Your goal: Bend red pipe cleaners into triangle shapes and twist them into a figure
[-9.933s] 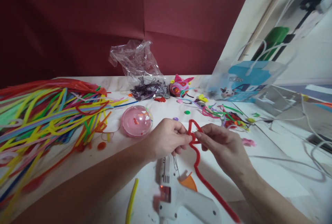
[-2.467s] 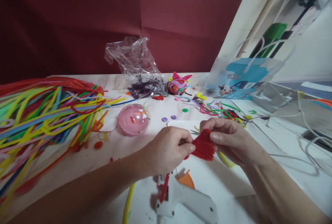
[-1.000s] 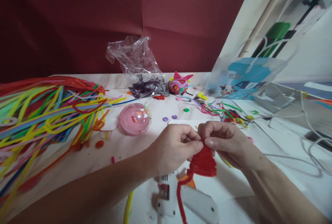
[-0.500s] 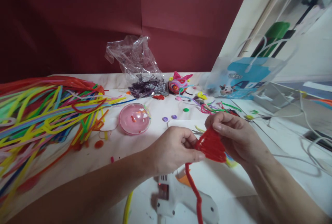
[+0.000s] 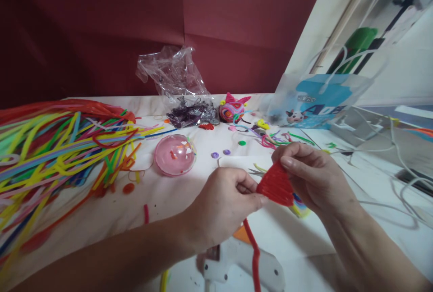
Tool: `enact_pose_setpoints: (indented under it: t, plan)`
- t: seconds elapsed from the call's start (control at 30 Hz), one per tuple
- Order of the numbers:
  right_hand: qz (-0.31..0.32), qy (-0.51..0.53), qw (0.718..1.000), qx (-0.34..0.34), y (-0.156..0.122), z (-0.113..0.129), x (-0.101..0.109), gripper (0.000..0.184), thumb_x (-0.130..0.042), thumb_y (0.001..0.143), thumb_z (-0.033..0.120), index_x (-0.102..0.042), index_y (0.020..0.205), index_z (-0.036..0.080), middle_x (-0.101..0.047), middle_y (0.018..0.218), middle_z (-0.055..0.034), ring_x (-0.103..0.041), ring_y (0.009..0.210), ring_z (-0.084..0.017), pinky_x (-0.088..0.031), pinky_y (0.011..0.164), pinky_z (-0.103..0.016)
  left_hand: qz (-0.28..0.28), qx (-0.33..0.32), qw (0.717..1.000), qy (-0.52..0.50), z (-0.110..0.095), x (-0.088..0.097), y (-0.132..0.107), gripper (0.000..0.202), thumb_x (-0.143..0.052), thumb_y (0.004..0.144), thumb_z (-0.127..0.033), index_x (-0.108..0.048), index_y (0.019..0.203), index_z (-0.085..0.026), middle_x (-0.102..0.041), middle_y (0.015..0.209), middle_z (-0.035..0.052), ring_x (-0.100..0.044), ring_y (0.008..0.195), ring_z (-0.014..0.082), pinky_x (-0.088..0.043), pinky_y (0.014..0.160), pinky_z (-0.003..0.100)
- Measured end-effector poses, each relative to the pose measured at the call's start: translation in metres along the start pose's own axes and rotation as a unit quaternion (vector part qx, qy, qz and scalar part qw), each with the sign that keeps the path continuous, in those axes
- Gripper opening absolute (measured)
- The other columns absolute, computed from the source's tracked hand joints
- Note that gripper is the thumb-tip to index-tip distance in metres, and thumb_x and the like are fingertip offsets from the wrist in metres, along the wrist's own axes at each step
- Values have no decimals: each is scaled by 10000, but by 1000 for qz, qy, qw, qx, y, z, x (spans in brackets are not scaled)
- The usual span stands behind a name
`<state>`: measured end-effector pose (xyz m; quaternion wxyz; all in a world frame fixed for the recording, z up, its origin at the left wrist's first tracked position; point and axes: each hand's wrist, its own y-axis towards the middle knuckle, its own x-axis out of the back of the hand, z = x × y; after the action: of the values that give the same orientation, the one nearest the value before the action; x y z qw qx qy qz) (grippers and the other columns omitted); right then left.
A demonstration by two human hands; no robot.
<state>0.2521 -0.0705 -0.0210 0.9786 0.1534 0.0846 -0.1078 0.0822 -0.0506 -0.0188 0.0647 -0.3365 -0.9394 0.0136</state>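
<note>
Between my hands is a red triangular piece (image 5: 278, 184) made of closely laid rows of pipe cleaner. My left hand (image 5: 226, 199) pinches its lower left corner between thumb and fingers. The upper tip is gripped by the thumb and fingertips of my right hand (image 5: 309, 175). A loose red pipe cleaner tail (image 5: 254, 256) hangs below my left hand, passing in front of a white glue gun (image 5: 237, 260) on the table. Scissors (image 5: 257, 172), partly hidden, lie just behind the red piece.
Many coloured pipe cleaners (image 5: 77, 148) are heaped on the left. A pink clear bowl (image 5: 174, 159) stands mid-table. Behind are a plastic bag (image 5: 176, 75), a pink-eared decorated ball (image 5: 232, 111) and a blue-white carrier bag (image 5: 314, 102). White cables (image 5: 402, 175) trail at right.
The red piece has turned slightly in my fingers, its lower edge rising a little. My left wrist has dipped over the glue gun, and the red tail has swung slightly.
</note>
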Motion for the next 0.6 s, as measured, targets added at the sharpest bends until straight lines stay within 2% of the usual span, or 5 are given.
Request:
enact_pose_setpoints:
  t: [0.3,0.5,0.6]
  plan:
    - [10,-7,1000,8,0,-1,3,208,-787,548,290,-610,548,182,-514,520,9,-434,482,-103,-357,425,-220,10,-48,996,75,4,1,-5,152,-455,741,-194,-566,648,-145,-458,557,-30,-395,533,84,-297,481,209]
    - [15,-29,999,21,-1,-4,5,174,-757,596,275,-612,584,181,-547,561,-3,-456,486,-112,-367,423,-229,38,-16,998,50,2,-2,-6,143,-483,736,-230,-593,711,-142,-470,571,-34,-373,500,73,-273,446,204]
    - [17,-29,999,22,-1,-4,5,159,-753,603,259,-614,588,184,-551,554,4,-461,481,-110,-367,423,-225,34,-15,998,45,1,-2,-5,134,-503,728,-235,-588,691,-138,-482,579,-30,-382,517,75,-290,466,205]
